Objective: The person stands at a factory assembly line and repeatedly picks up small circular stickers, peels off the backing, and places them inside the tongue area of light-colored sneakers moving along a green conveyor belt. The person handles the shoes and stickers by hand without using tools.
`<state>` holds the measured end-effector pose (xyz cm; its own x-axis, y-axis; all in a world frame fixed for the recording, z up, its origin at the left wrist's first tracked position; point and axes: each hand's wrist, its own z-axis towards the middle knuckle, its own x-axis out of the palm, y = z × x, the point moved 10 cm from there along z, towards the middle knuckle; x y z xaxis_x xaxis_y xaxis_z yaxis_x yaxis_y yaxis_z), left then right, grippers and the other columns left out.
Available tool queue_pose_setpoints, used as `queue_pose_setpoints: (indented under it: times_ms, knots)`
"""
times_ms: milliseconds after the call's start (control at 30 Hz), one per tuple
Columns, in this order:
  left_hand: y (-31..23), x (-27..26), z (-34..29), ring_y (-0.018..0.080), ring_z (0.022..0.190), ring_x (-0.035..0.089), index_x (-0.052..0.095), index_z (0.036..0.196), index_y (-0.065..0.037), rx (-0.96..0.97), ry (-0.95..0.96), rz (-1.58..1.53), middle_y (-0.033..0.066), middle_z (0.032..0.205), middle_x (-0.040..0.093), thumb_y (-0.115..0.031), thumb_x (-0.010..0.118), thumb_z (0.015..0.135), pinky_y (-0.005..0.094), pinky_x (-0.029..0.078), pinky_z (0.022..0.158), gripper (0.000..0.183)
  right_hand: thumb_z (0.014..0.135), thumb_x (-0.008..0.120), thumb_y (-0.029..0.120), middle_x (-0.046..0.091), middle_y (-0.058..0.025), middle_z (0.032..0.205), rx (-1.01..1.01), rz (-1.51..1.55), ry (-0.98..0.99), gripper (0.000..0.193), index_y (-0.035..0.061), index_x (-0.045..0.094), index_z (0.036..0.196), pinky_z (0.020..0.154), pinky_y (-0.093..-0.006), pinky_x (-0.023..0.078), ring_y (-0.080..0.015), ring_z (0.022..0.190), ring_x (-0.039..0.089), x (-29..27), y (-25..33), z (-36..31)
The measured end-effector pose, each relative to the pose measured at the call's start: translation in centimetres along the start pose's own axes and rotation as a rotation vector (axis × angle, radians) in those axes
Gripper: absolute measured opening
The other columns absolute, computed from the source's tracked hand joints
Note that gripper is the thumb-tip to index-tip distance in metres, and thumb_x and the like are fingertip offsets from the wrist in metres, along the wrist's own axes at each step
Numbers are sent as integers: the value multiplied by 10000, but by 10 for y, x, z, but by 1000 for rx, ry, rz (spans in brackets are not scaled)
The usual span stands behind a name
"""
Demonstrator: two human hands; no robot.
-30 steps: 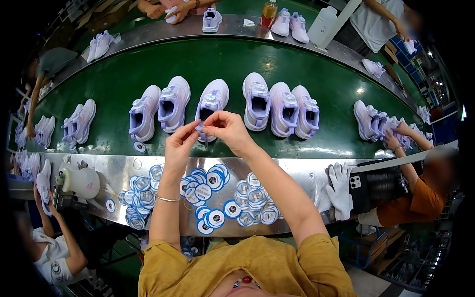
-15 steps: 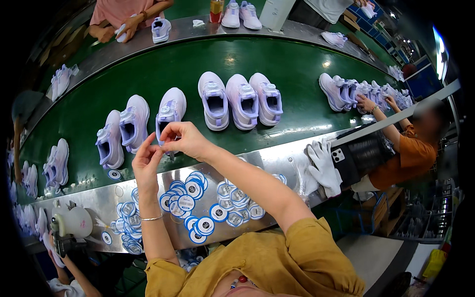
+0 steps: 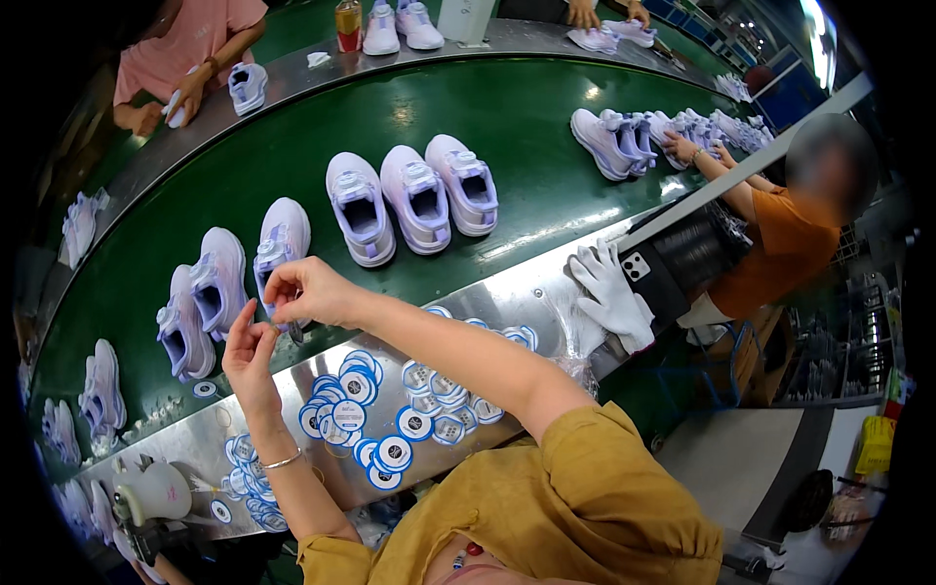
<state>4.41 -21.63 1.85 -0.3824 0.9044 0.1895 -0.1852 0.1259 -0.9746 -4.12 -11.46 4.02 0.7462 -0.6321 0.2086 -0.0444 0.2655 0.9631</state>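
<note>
My left hand (image 3: 252,363) and my right hand (image 3: 314,294) are close together over the belt's near edge, both with thumb and fingers pinched. What they hold is too small to name; a small dark piece shows just under the right fingers. Directly behind them a white-and-lavender shoe (image 3: 285,230) stands on the green belt, its opening partly hidden by my right hand. A pair of similar shoes (image 3: 220,276) stands to its left. Below my hands, round blue-rimmed tags (image 3: 348,413) lie in overlapping piles on the metal ledge (image 3: 314,475).
Three more shoes (image 3: 416,191) stand mid-belt. White gloves (image 3: 611,295) and a phone (image 3: 636,266) lie at the ledge's right. At right, a person in orange (image 3: 780,234) handles a shoe row. A pale container (image 3: 161,490) stands left; a person in pink (image 3: 185,49) works across the belt.
My view has turned, so the belt's shoes and the ledge sit further left in the picture. My hands stay close together, still pinching. At the far side, a person's hands now show by shoes.
</note>
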Motion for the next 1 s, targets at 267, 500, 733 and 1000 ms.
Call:
queue_pose_setpoints:
  times_ms: [267,500,733,1000]
  knots:
    - [-1,10,0,84,814,562,482,1261,34,26,51,57,28,847,606,39,595,816,216,434,812,460,632,720,57,596,-38,694,-84,-254,97,188,2,625,785,604,-244,453,-105,646,545,7,3,-4]
    - [-5,13,0,79,792,543,476,1267,40,30,36,54,28,832,593,35,600,829,223,425,810,455,632,696,47,610,-54,694,-150,-322,-24,196,-2,623,807,589,-250,466,-116,638,576,-2,8,-5]
    - [0,13,2,93,823,562,489,1247,47,2,42,41,50,865,613,41,591,832,226,429,825,428,598,709,34,619,-59,679,-127,-270,19,212,9,629,792,563,-265,465,-133,620,588,3,3,-1]
    - [-5,21,-5,100,816,562,585,1077,32,171,109,580,45,880,614,-24,576,875,220,436,793,210,680,621,85,637,-90,718,-303,-679,-270,137,65,653,812,646,-352,480,-262,723,623,-48,81,-76]
